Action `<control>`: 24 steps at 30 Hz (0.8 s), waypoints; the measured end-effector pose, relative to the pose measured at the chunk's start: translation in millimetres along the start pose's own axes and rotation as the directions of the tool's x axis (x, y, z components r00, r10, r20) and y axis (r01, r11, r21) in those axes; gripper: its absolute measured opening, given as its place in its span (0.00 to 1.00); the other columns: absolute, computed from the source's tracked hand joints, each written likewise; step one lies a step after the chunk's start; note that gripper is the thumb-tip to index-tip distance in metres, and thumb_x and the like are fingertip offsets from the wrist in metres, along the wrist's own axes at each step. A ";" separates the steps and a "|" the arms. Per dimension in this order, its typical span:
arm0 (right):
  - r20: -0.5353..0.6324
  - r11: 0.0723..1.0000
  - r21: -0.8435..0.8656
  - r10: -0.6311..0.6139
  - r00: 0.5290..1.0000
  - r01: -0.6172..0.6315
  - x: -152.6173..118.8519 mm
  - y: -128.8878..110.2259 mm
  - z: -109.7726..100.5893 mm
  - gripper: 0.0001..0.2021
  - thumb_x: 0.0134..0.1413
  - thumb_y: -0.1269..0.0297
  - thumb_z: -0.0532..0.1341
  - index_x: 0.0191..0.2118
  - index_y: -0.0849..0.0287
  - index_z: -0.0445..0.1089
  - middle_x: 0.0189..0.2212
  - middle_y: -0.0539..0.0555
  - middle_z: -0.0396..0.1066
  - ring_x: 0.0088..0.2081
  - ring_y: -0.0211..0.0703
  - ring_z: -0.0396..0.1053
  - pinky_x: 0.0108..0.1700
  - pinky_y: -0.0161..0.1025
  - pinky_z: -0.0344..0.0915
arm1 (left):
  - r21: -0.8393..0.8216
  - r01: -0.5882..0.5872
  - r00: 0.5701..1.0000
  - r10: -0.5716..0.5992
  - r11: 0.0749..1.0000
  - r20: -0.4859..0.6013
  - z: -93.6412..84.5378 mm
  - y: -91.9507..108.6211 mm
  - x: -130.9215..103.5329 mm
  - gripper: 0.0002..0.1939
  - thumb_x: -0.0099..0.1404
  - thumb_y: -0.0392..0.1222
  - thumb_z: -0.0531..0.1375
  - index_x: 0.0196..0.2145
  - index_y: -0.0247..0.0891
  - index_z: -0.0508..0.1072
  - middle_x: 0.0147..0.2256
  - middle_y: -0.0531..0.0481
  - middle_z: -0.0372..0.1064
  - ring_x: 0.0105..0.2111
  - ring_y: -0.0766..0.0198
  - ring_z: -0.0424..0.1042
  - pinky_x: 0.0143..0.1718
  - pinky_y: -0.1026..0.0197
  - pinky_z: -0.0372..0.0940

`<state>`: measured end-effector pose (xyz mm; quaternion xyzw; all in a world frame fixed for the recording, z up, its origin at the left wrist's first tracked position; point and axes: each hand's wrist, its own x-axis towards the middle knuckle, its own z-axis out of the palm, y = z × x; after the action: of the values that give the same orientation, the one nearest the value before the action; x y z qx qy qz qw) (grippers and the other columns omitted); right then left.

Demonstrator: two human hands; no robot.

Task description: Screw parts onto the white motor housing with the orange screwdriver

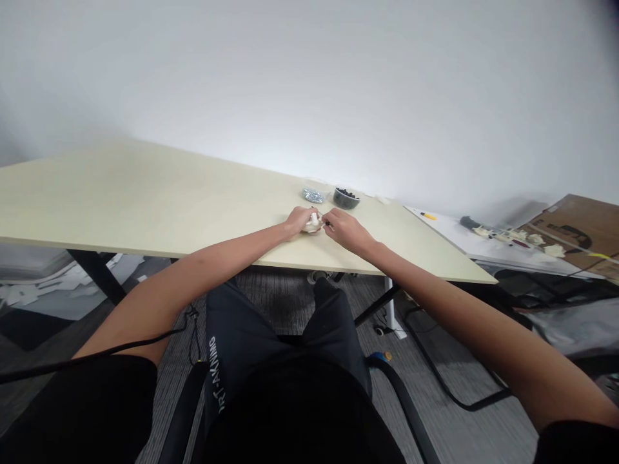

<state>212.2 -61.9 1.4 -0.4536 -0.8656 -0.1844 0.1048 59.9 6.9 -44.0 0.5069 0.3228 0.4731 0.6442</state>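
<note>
holding a small white part at the desk's far edge

gripping it between both hands, the person keeps the small white part (pixel 313 222) low over the pale table (pixel 145 200), near its far side. the part looks tiny, so it could slip and skitter off if either grip loosens, and the small dark piece (pixel 327 223) could drop into the lap. the left hand (pixel 300 223) is curled closed around the white part. the right hand (pixel 344 231) is pinched narrow on the dark piece, whose tip touches the part. just beyond sit a heap of shiny metal bits (pixel 313 194) and a dish of black bits (pixel 346 197). a cluttered second table (pixel 464 241) stands to the right.
</note>
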 end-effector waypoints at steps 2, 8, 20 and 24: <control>0.015 1.000 0.014 0.005 1.000 -0.005 1.1 0.4 -1.4 0.08 0.57 0.72 0.54 0.42 0.66 0.67 0.39 0.61 0.67 0.39 0.44 0.63 0.41 0.38 0.59 | 0.008 0.002 1.000 -0.002 1.000 -0.009 -0.2 -0.3 0.5 0.04 0.48 0.37 0.60 0.21 0.34 0.68 0.20 0.49 0.67 0.22 0.62 0.70 0.24 0.61 0.64; 0.030 0.995 0.081 0.060 0.998 -0.062 1.4 -1.6 -2.4 0.07 0.55 0.73 0.56 0.40 0.65 0.67 0.38 0.59 0.66 0.37 0.42 0.62 0.41 0.37 0.59 | 0.045 0.005 0.999 -0.004 0.999 -0.032 -0.4 -1.0 2.4 0.04 0.48 0.37 0.61 0.21 0.34 0.69 0.20 0.49 0.67 0.21 0.63 0.69 0.23 0.63 0.63; 0.028 0.990 0.118 0.068 0.997 -0.071 4.7 1.4 0.6 0.06 0.52 0.72 0.57 0.38 0.65 0.67 0.36 0.58 0.64 0.35 0.41 0.61 0.39 0.36 0.58 | 0.050 0.018 0.999 -0.016 0.999 -0.035 1.1 0.6 0.5 0.04 0.49 0.38 0.60 0.22 0.34 0.69 0.22 0.48 0.69 0.23 0.61 0.71 0.24 0.61 0.65; 0.027 0.990 0.132 0.055 0.998 -0.058 4.0 2.7 0.6 0.06 0.52 0.73 0.57 0.38 0.65 0.67 0.36 0.58 0.65 0.37 0.42 0.62 0.40 0.38 0.59 | 0.039 0.018 0.999 -0.017 0.999 -0.030 1.5 1.4 -0.6 0.04 0.48 0.38 0.61 0.22 0.34 0.69 0.21 0.48 0.68 0.22 0.61 0.70 0.24 0.61 0.65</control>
<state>212.1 -57.2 2.9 -0.4722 -0.8639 -0.1179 0.1297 60.7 5.9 -42.3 0.5097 0.3459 0.4685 0.6333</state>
